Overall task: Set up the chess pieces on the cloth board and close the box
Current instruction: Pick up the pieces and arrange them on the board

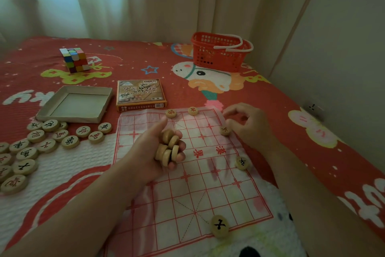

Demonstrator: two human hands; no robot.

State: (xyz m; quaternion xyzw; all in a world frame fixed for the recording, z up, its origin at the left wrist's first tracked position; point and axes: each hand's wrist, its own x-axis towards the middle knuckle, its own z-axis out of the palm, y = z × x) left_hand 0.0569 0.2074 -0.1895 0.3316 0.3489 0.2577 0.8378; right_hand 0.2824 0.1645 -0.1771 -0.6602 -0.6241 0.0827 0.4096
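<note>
- Five placed pieces (241, 163) were down on the cloth board (200, 190): two on the far edge, two down the right side, one near the bottom right corner; way short of a full setup.
- left hand (154, 152) was cupped palm-up over the middle of the board, fingers curled round a clump of pieces (167, 148), roughly half a dozen jammed in any old way.
- right hand (252, 127) hovered at the far right side, fingers loosely bent, tips right at the edge piece (225, 130); honestly couldn't tell if it was pinching it or only touching.
- loose pile (31, 148) lay on the bedspread (145, 58) left of the board; box tray (75, 103) sat open just beyond it, lid (141, 95) beside it at the board's far edge; so closing was not yet done.
- What could've gone wrong, my guess: that clump looked precarious; one tilt of the palm and pieces would drop and knock the placed ones off their points; thin cloth on a soft bed, so a dragged forearm could ruck it and shift everything; red and black characters looked easy to mix up in that dim light.
- puzzle cube (75, 59) and red basket (220, 51) sat further back, well apart from the board.
</note>
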